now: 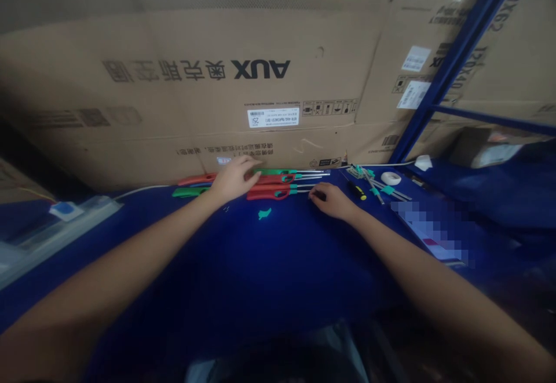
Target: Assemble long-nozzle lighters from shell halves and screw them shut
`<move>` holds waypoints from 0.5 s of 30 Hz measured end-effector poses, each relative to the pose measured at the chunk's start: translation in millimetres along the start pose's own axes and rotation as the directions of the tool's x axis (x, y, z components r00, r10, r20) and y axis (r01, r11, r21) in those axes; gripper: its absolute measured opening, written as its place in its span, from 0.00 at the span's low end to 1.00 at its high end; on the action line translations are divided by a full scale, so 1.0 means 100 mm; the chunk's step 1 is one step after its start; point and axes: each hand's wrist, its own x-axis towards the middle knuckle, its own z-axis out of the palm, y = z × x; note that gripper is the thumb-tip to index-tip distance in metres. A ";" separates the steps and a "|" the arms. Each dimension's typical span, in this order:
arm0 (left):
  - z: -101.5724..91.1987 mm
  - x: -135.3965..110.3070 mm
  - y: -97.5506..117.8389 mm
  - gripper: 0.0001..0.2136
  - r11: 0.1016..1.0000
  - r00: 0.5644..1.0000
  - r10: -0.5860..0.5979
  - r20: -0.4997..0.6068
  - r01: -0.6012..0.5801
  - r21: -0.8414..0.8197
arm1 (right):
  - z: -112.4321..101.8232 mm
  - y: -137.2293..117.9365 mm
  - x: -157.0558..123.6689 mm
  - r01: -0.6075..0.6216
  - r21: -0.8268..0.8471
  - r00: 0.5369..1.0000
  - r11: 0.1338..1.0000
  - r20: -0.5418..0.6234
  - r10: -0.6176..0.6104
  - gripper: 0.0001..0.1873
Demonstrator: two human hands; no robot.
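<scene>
Several long-nosed gas lighters in red and green lie in a row along the foot of the cardboard wall, metal rods pointing right. My left hand (237,179) rests over the row with thumb and fingers apart, covering part of the handles. Just right of its fingers is a green lighter (271,171). The front red lighter (267,192) lies nearest me. At its rod end, the curled fingers of my right hand (332,200) close on the tip, which they hide. A small teal scrap (264,214) lies in front of the lighters.
A black and yellow screwdriver (357,189), several loose rods with teal ends (369,177) and a white tape roll (391,178) lie right. Printed cardboard (195,105) stands behind the blue tabletop (260,273). A blue metal post (452,47) rises at right; a clear plastic container (65,235) is left.
</scene>
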 end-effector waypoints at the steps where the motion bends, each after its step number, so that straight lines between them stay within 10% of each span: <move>1: -0.04 -0.04 0.01 0.17 1.000 1.000 -0.001 -0.010 0.001 -0.002 | 0.00 0.00 0.00 -0.002 0.003 1.000 1.000 0.002 0.002 0.08; 15: -0.51 -0.93 -0.52 0.14 0.988 0.990 -0.140 0.033 0.138 0.065 | 0.07 0.06 -0.03 -0.010 -0.042 1.000 0.999 0.014 0.010 0.12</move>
